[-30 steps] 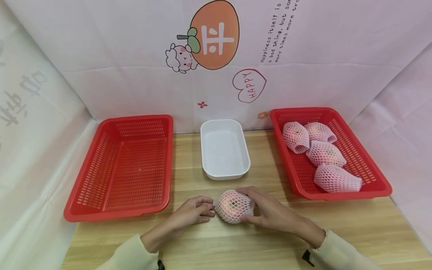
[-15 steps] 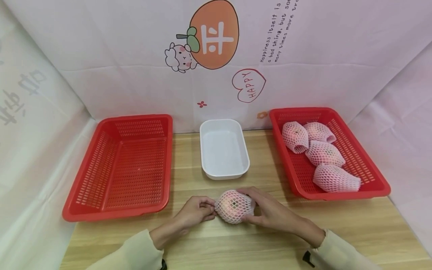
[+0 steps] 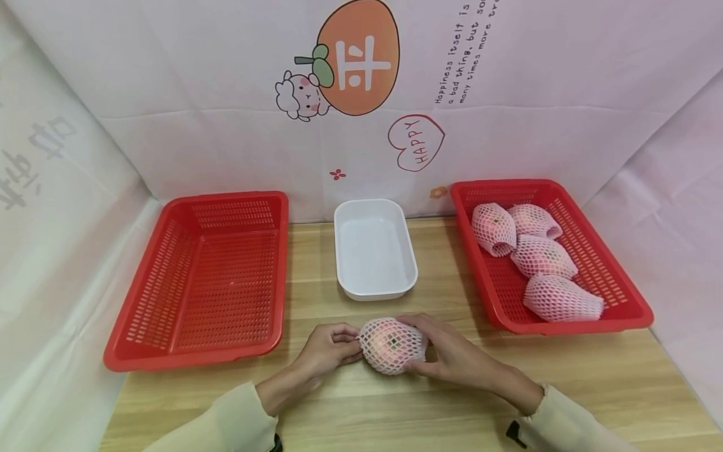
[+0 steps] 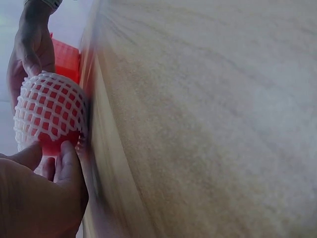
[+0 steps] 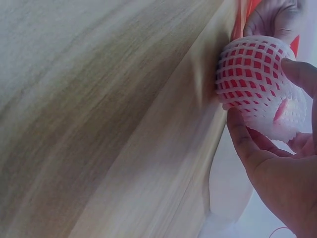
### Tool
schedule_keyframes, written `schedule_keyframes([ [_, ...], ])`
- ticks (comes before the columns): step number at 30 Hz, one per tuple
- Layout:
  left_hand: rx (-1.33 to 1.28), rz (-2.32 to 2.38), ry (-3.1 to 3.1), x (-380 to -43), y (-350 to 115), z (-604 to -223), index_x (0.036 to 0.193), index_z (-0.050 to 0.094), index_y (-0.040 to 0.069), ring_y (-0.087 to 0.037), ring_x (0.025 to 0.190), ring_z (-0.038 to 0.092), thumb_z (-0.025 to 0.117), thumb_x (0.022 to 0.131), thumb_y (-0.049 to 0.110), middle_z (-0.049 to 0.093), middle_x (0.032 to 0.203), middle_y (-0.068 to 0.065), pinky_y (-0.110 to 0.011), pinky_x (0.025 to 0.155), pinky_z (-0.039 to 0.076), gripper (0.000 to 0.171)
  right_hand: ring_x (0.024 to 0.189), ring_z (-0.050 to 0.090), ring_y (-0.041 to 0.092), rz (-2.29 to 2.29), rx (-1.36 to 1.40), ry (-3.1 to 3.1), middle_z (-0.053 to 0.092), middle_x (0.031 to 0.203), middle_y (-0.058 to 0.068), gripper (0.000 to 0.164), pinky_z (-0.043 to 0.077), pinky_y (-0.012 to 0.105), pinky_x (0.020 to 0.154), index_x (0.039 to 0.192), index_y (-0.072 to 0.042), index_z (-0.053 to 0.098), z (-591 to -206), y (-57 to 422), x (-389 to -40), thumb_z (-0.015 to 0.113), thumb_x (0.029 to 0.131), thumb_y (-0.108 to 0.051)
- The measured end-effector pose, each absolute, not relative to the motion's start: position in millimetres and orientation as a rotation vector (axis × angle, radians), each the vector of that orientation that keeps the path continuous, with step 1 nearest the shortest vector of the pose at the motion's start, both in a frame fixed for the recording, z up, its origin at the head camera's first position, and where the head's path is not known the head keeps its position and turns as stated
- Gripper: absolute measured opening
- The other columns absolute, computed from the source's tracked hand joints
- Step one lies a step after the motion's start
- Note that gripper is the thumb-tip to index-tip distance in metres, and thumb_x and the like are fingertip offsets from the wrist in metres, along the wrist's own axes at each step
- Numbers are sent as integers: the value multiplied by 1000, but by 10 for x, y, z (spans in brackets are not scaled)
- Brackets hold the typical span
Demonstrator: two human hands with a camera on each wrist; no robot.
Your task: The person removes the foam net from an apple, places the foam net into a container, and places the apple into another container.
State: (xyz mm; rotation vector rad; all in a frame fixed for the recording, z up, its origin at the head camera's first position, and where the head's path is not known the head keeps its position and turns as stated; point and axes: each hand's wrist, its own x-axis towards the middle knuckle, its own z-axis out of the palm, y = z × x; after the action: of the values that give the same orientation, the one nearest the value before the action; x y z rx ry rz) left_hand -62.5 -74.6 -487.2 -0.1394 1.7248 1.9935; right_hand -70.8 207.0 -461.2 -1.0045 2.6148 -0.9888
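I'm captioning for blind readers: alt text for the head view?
A person's left grip and right grip hold a netted fruit at a wooden table. Behind stands a white tray between a left red basket and a right red basket holding four netted fruits.

Bare left hand (image 3: 326, 350) pinched from one side; bare right hand (image 3: 454, 358) gripped opposite. Cream-sleeved arms (image 3: 240, 419) angled inward.

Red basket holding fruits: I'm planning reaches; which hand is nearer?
Right: the right hand is front-left of the basket; the left hand is farther left, beyond the held fruit.
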Motion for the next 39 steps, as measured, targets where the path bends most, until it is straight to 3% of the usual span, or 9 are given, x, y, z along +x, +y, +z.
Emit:
schedule_keyframes([
  [12,-11,1970,1756,-648,-746,-4831,137,58,-16,-25,110,73,77,86,-12,70,127,-27,-33,95,61,55,132,61,26,-980,-1002,2630,63,146,6,73,54,52,108,152,-8,53,-4632,2079,-701,83,93,-40],
  [24,100,1967,1726,-656,-672,-4850,147,49,-15,-34,126,65,77,81,-11,62,141,-29,-35,103,58,71,132,63,27,-1042,-980,2643,65,145,6,75,53,51,109,150,-5,55,-4662,2075,-692,86,91,-39],
  [32,118,1975,1713,-637,-628,-4835,150,47,-13,-29,123,65,73,81,-15,60,143,-28,-28,95,59,74,130,64,27,-1087,-951,2620,67,143,8,72,54,49,108,147,-5,60,-4644,2040,-694,90,87,-32],
  [39,88,1996,1649,-627,-613,-4799,153,44,-11,-27,121,65,67,81,-17,60,142,-26,-31,91,62,77,126,67,31,-1171,-915,2611,69,139,12,66,57,47,104,141,-2,65,-4624,2007,-688,91,85,-23],
])
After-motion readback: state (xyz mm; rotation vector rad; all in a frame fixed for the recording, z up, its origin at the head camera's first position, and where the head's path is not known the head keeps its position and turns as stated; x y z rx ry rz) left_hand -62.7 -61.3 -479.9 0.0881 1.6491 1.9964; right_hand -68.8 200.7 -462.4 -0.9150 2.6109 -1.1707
